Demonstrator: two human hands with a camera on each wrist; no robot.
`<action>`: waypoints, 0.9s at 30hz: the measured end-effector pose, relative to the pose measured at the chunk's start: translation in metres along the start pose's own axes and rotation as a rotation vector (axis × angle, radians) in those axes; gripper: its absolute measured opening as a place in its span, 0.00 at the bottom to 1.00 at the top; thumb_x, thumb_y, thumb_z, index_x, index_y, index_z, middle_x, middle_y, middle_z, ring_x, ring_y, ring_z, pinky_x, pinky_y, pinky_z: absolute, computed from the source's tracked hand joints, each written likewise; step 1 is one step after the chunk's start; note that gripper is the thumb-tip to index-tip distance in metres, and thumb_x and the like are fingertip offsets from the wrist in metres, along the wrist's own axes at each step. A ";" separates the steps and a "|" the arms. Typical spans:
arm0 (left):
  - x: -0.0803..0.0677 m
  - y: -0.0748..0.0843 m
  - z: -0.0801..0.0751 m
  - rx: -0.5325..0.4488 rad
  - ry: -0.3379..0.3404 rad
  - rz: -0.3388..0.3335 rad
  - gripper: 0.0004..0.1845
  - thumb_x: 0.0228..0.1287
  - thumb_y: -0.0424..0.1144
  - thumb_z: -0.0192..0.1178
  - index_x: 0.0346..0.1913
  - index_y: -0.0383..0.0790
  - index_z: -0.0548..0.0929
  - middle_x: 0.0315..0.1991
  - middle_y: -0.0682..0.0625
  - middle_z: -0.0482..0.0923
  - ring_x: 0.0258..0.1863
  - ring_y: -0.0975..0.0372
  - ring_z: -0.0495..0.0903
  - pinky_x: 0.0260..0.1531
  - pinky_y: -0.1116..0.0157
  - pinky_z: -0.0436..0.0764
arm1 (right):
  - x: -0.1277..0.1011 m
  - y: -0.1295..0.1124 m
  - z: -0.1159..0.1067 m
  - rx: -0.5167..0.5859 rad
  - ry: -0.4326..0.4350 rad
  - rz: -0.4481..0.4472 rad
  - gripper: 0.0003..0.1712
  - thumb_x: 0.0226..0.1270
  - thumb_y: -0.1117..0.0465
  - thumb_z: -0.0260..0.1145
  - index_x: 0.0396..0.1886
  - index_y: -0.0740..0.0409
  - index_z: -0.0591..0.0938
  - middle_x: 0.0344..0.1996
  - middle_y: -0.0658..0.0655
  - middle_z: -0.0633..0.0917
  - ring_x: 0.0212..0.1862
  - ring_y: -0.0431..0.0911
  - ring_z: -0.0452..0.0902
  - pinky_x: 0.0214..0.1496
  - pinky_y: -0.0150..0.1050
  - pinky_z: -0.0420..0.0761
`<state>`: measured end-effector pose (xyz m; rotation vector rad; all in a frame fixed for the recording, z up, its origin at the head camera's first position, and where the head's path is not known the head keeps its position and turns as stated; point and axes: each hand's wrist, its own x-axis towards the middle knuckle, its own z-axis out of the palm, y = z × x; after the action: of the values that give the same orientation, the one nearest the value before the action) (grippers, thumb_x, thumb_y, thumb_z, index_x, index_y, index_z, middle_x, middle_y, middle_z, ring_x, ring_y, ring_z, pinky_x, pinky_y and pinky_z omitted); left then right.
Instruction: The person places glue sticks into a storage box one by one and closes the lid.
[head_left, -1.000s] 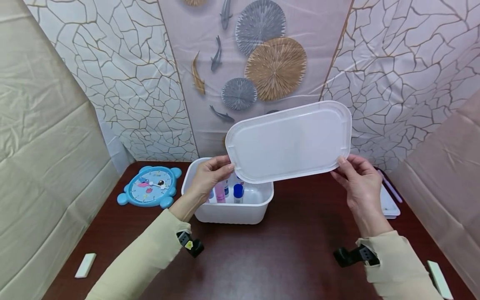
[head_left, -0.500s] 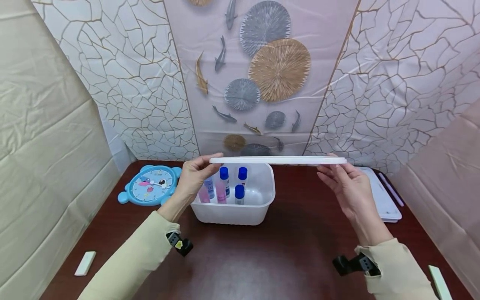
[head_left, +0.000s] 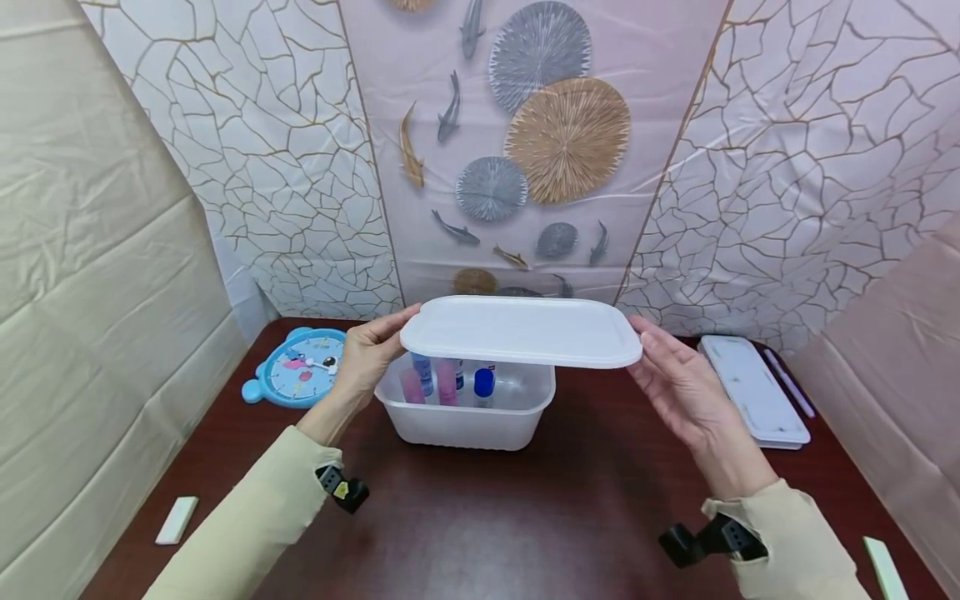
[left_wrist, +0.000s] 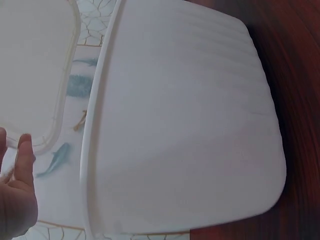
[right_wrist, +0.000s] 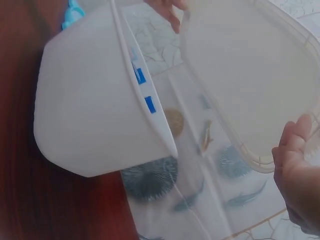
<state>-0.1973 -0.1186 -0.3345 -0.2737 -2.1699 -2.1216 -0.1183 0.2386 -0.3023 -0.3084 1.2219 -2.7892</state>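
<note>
A white rectangular lid (head_left: 521, 331) hovers flat just above an open white plastic bin (head_left: 465, 421) on the dark red table. My left hand (head_left: 371, 350) grips the lid's left end, thumb on top and fingers beneath. Straight fingers of my right hand (head_left: 667, 375) bear against its right end. Inside the bin stand several small bottles (head_left: 450, 379) with blue caps and pink bodies. The left wrist view shows the bin's wall (left_wrist: 185, 125), the lid (left_wrist: 35, 75) and my left hand (left_wrist: 17, 200). The right wrist view shows the bin (right_wrist: 90, 110), the lid's underside (right_wrist: 250, 75) and my right hand (right_wrist: 295, 170).
A blue toy clock (head_left: 300, 367) lies left of the bin. A flat white tray (head_left: 753, 387) and a purple pen (head_left: 787, 379) sit at the right rear. Small white blocks lie at the front left (head_left: 176, 518) and front right (head_left: 885, 567). Patterned sheets wall the table.
The lid has tipped from facing me to flat, come down and shifted left over the bin. My right hand's pinch on it has eased into straight fingers.
</note>
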 end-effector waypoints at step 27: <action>0.004 -0.013 -0.041 0.011 -0.212 -0.161 0.27 0.70 0.36 0.52 0.70 0.37 0.62 0.69 0.44 0.62 0.63 0.63 0.70 0.56 0.67 0.73 | 0.036 0.037 -0.021 -0.414 0.068 0.132 0.24 0.66 0.70 0.60 0.61 0.58 0.75 0.42 0.46 0.84 0.43 0.35 0.81 0.46 0.27 0.80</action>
<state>-0.2058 -0.1595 -0.3449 -0.3497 -2.3948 -2.2569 -0.1585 0.2232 -0.3377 -0.1499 1.7626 -2.4367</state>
